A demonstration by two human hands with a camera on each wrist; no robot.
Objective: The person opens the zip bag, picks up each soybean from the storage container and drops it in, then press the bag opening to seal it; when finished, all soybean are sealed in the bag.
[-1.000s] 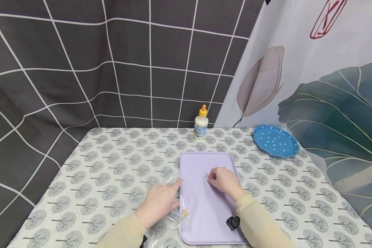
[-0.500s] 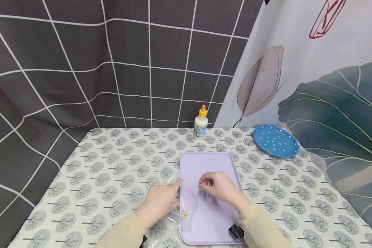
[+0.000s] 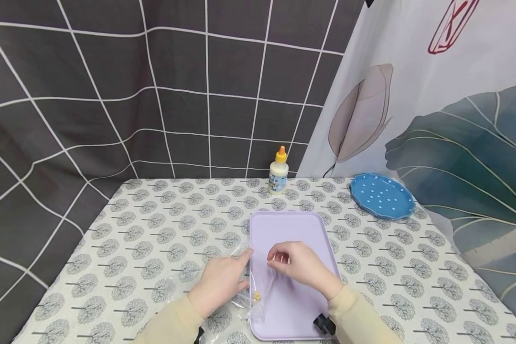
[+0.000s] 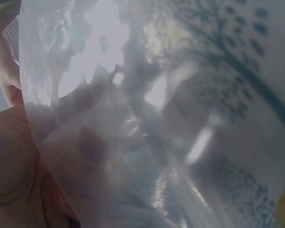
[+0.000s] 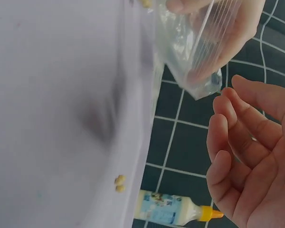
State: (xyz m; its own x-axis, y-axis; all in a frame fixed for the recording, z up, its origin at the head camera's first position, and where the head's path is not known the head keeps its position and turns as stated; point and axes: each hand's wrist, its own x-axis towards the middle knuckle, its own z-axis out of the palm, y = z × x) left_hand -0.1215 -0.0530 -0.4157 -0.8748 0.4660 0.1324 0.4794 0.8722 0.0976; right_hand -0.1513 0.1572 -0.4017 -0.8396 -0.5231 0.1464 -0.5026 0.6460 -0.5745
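Observation:
A clear zip bag (image 3: 264,308) lies over the left edge of the lilac tray (image 3: 290,224), a cluster of yellow kernels (image 3: 256,296) showing through it. My left hand (image 3: 219,282) holds the bag; in the right wrist view its thumb and fingers are at the zip-lined mouth (image 5: 213,38). Over the tray, my right hand (image 3: 298,260) has loosely curled fingers, with thumb and index tips close together right by the bag's edge. No kernel shows between them. Two loose kernels (image 5: 119,183) lie on the tray in the right wrist view. Glare through the plastic blurs the left wrist view.
A glue bottle (image 3: 278,174) with a yellow-orange nozzle cap stands at the back of the table. To the back right lies a blue polka-dot plate (image 3: 382,197). The tablecloth (image 3: 176,224) has a tree print. Dark grid cloth (image 3: 176,110) hangs behind.
My right hand has moved left across the tray, from beside the loose kernels to the bag's edge. My left hand has stayed in place on the bag.

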